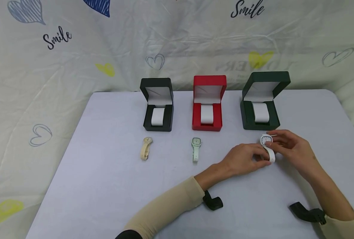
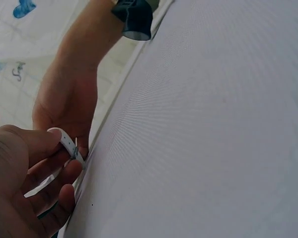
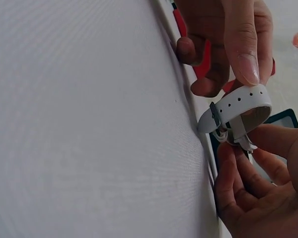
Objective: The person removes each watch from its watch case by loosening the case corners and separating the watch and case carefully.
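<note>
A white wristwatch (image 1: 266, 140) with a squarish face is between my two hands, in front of the green watch box (image 1: 259, 126). My right hand (image 1: 297, 152) pinches it near the face, thumb at the front. With thumb and fingers, my left hand (image 1: 245, 160) holds the looped strap (image 1: 271, 155). In the right wrist view, holes and a buckle show on the white strap (image 3: 243, 101), with the left thumb (image 3: 246, 59) on its outer side. The left wrist view shows the strap (image 2: 67, 141) under the left thumb; the watch face is hidden there.
A beige watch (image 1: 146, 148) lies before the open black box (image 1: 146, 121). Another watch, pale green (image 1: 196, 149), lies before the open red box (image 1: 206, 127). All three boxes hold white cushions. A printed cloth (image 1: 75, 66) hangs behind the white table (image 1: 111, 186).
</note>
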Tool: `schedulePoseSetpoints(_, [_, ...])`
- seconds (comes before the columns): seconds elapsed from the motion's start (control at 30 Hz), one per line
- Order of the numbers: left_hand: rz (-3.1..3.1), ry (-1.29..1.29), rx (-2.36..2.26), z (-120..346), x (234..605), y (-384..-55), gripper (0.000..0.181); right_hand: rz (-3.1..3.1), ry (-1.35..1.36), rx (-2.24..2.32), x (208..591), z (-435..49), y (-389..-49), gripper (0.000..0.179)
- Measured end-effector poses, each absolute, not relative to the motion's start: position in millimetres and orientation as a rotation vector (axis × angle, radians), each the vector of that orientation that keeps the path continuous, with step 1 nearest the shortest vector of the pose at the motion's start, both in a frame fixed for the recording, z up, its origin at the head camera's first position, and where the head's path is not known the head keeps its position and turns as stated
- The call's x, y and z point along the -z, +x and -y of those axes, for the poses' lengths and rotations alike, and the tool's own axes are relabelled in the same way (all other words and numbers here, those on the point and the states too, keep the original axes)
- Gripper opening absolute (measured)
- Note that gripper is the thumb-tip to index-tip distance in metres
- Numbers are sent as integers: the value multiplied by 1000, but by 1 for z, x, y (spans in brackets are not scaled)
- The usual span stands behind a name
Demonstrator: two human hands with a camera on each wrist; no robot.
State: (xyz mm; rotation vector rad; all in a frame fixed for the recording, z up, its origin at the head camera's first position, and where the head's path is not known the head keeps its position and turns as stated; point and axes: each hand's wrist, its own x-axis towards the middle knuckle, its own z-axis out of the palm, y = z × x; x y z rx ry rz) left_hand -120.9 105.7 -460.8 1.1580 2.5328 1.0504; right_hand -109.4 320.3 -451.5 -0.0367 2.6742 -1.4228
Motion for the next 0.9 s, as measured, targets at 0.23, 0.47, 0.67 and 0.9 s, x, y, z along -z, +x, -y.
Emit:
schedulePoseSetpoints(0.23, [-2529,1125,-1043,-105,462,-120,15,-2661,-84,1428,453,-322,-110,42])
schedulePoseSetpoints(0.47, [-2544,1096,-1021,-105,462,-120,16,-2690,-75,1362,456,-322,-111,40])
schedulePoseSetpoints(0.67, [-2542,1086,-1031,-105,464,-119,17,-2746,-78,1257,458,-324,-113,42])
schedulePoseSetpoints(0.9, [-2535,1062,-1037,-105,465,-120,18,-2768,-70,1192,458,-322,-114,44])
